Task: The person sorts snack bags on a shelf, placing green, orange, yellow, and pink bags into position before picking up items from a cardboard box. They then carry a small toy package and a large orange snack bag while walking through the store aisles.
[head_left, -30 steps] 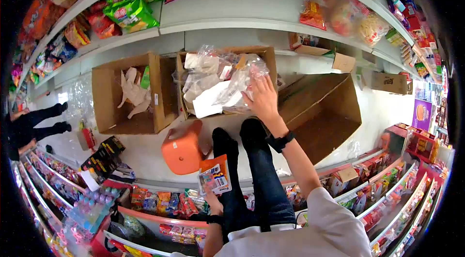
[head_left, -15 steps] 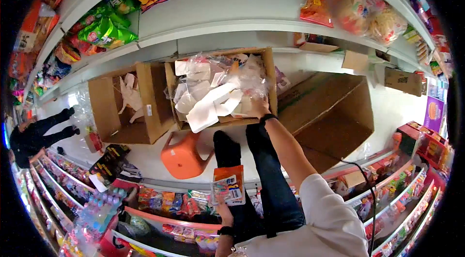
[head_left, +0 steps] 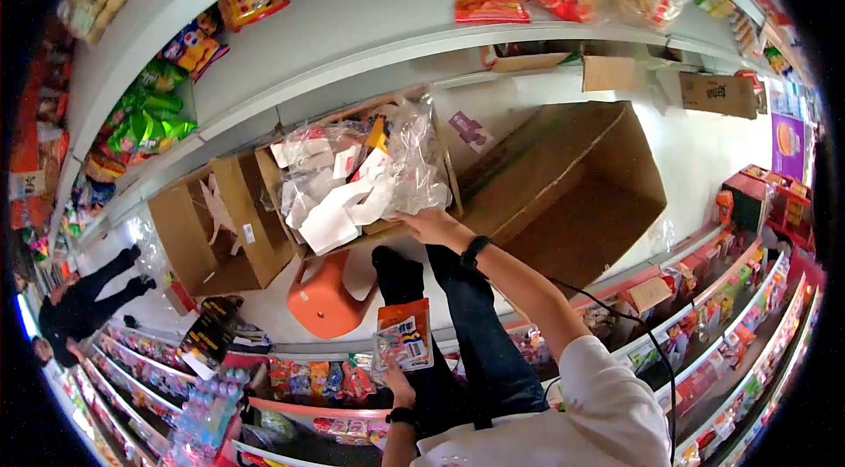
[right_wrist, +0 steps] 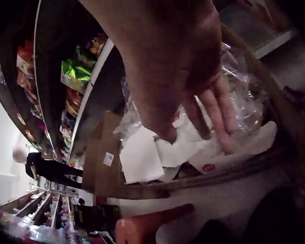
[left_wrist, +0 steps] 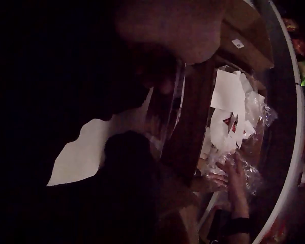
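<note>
In the head view my left hand (head_left: 400, 388) grips an orange packet (head_left: 415, 316) with a clear window, held over my left leg. The middle cardboard box (head_left: 451, 169) is heaped with white paper pieces (head_left: 330, 222) and clear plastic wrapping (head_left: 414, 146). At its near right corner is my right hand (head_left: 434, 227). The right wrist view shows that hand's fingers (right_wrist: 222, 109) loosely extended over the white paper and plastic. From the left wrist view, too, its fingers spread against the crumpled plastic.
An orange stool (head_left: 326, 300) stands before the boxes. To the left is a cardboard box (head_left: 238, 264) with paper inside, to the right a larger box (head_left: 572, 194). Snack shelves (head_left: 352, 71) line the far side. Another person (head_left: 84, 308) is far left. A black cable (head_left: 647, 330) hangs at right.
My right hand has gone from the top of the plastic heap down to the box's near edge. The head view has turned. The packet stays in my left hand.
</note>
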Available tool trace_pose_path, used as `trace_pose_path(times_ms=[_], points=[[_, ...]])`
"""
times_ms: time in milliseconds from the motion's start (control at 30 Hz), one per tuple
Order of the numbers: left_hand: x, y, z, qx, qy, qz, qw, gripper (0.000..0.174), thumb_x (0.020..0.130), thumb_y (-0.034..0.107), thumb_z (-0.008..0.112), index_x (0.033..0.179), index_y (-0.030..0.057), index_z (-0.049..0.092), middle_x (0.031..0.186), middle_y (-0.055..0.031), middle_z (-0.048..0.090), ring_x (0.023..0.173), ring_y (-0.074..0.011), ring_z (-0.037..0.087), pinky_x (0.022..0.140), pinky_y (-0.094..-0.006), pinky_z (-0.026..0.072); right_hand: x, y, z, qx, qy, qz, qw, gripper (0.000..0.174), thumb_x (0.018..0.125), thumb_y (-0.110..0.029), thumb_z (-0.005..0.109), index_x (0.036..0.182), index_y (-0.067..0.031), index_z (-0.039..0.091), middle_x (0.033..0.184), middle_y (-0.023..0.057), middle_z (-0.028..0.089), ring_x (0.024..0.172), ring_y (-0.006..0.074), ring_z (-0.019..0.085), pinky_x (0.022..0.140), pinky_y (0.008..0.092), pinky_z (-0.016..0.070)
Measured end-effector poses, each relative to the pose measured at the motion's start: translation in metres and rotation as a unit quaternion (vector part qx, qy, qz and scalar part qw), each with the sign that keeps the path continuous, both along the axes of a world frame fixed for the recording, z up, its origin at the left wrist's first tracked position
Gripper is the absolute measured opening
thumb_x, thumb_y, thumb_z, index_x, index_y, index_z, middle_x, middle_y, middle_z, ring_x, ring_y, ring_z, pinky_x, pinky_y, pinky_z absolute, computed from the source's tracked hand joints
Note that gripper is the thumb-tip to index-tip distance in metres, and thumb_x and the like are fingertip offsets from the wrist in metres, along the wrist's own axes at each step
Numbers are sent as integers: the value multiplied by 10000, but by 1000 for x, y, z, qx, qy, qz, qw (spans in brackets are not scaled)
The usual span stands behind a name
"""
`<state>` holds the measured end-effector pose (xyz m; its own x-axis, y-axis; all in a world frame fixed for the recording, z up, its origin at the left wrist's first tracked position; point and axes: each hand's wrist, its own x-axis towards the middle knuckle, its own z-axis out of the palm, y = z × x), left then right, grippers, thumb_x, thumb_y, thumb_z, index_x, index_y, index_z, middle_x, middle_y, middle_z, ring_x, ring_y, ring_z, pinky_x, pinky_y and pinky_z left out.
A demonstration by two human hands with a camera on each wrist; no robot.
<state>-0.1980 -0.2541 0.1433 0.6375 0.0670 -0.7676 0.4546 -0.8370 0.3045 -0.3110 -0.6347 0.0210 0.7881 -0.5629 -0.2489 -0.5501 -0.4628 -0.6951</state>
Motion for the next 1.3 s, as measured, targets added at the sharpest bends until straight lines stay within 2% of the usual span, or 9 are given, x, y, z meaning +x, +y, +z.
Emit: trace_pose_path(times_ms=[133, 233, 400, 733, 867, 1000, 1067, 1200, 1300], points=[[1, 5, 3, -41, 14, -64, 997, 674, 869, 468, 525, 1299, -25, 362, 1269, -132, 430, 1087, -219, 463, 913, -329, 394, -8, 11, 4, 48, 26, -143, 988, 626, 775, -207, 559, 1231, 146, 315, 738, 260, 592, 711, 387, 599, 662, 447, 490], [2, 3, 11, -71, 24, -56, 996, 727, 856, 477, 541, 1347, -3, 301, 1316, -112, 383, 1122, -206, 442, 941, -326, 376, -11, 17, -6, 10, -40, -243, 969, 579, 779, -229, 557, 1209, 114, 377, 796, 282, 593, 787, 397, 599, 710, 442, 494], [-9, -11, 20, -83, 12, 40, 996, 710, 851, 485, 546, 1322, -7, 343, 1269, -92, 431, 1099, -190, 461, 928, -328, 382, -19, 24, -7, 79, 173, -127, 973, 286, 774, -292, 551, 847, -39, 662, 928, 158, 630, 892, 361, 592, 753, 431, 494], [-21, -61, 70, -15, 27, -85, 996, 685, 867, 519, 491, 1317, 15, 378, 1307, -146, 432, 1185, -233, 409, 986, -333, 320, -112, 44, 36, 49, 287, -127, 948, 619, 770, -617, 488, 918, -46, 673, 1020, 110, 624, 1030, 275, 533, 909, 383, 365], [1, 6, 9, -107, -37, -91, 989, 524, 918, 380, 468, 1271, 2, 388, 1202, -102, 495, 960, -186, 529, 812, -298, 436, -148, 41, 56, 52, 348, -87, 932, 668, 831, -638, 366, 1120, -85, 604, 1148, 139, 585, 1150, 311, 474, 1034, 433, 238], [11, 8, 0, -80, -7, -127, 989, 465, 932, 337, 462, 1267, 32, 358, 1146, -95, 515, 864, -171, 570, 737, -297, 482, -201, 51, 46, 96, 358, -145, 917, 662, 752, -668, 467, 905, -63, 687, 931, 119, 654, 1002, 267, 568, 962, 404, 326], [9, 10, 2, -101, -6, -211, 972, 429, 933, 337, 461, 1235, 43, 379, 1135, -100, 516, 853, -169, 571, 691, -297, 489, -236, 72, 29, 84, 340, -161, 923, 595, 759, -630, 494, 910, -90, 691, 950, 117, 654, 998, 275, 575, 918, 437, 367], [-12, -34, 17, -53, -4, -22, 998, 406, 920, 369, 480, 1177, 61, 419, 1064, -88, 547, 778, -154, 572, 566, -277, 470, -283, 92, -6, 249, 451, -192, 835, 533, 790, -550, 510, 1021, -89, 642, 1018, 118, 630, 1005, 286, 575, 844, 440, 426], [1, -42, 8, 10, 55, -91, 994, 408, 903, 405, 497, 1148, 81, 461, 960, -55, 578, 692, -133, 556, 504, -258, 431, -306, 86, -24, 309, 412, -260, 817, 558, 820, -525, 500, 1145, -76, 566, 1121, 148, 585, 1046, 329, 550, 849, 438, 437]])
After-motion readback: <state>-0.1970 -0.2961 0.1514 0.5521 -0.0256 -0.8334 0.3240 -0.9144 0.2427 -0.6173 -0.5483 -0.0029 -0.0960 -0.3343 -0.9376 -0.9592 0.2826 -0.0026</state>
